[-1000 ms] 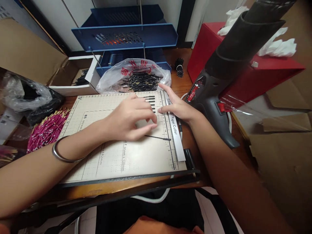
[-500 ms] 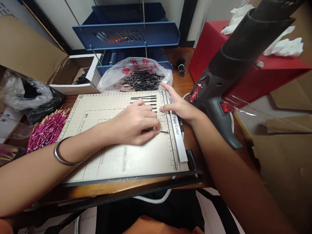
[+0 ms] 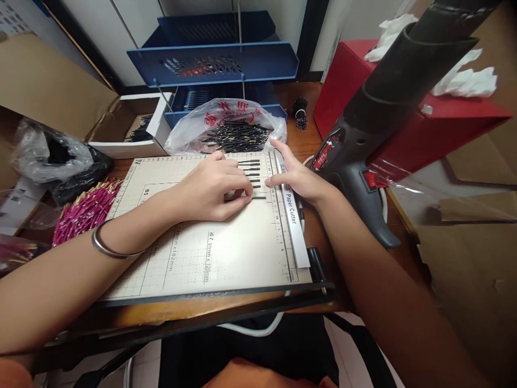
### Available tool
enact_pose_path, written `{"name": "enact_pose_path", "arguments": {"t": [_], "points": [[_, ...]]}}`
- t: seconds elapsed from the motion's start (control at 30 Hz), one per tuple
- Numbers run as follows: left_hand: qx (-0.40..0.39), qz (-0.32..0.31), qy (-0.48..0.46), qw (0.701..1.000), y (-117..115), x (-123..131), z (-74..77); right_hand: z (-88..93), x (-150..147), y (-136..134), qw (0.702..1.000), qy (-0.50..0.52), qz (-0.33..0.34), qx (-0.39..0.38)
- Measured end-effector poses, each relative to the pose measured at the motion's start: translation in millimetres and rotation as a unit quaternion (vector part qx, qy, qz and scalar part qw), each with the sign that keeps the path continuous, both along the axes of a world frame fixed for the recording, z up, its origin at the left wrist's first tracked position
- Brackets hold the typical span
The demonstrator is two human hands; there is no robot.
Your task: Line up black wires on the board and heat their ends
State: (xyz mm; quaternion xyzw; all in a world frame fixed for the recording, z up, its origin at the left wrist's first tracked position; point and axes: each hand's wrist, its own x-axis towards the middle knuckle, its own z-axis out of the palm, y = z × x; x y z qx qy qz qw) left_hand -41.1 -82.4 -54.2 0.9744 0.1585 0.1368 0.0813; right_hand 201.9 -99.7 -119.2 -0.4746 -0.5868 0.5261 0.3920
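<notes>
My left hand [image 3: 214,187] lies on the beige paper cutter board [image 3: 194,253], fingertips pinched on a thin black wire piece [image 3: 257,198] at the end of a row of several black wire pieces [image 3: 250,168]. My right hand [image 3: 297,175] rests flat on the white ruler strip [image 3: 294,226] at the board's right edge, fingers stretched out and apart, holding nothing. A metal bangle [image 3: 105,247] circles my left wrist.
A clear bag of black wire pieces [image 3: 230,132] lies behind the board. Magenta wire pieces [image 3: 83,211] are heaped at the left. A grey heat gun [image 3: 375,129] stands at the right before a red box [image 3: 407,108]. Blue trays [image 3: 214,59] and a white box [image 3: 137,126] stand at the back.
My left hand slid the loose black wire piece up the board from lower down into line with the row. My right hand has stayed on the ruler strip.
</notes>
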Motion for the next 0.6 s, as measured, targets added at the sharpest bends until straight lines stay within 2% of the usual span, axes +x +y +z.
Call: {"name": "enact_pose_path", "arguments": {"t": [0.27, 0.6], "points": [[0.014, 0.008, 0.003, 1.0, 1.3, -1.2, 0.8, 6.9, 6.0, -7.5, 0.998, 0.032, 0.057, -0.025], [0.015, 0.015, -0.009, 1.0, 0.7, 0.3, -3.4, 4.9, 8.6, -5.7, 0.997, 0.015, 0.074, -0.018]]}}
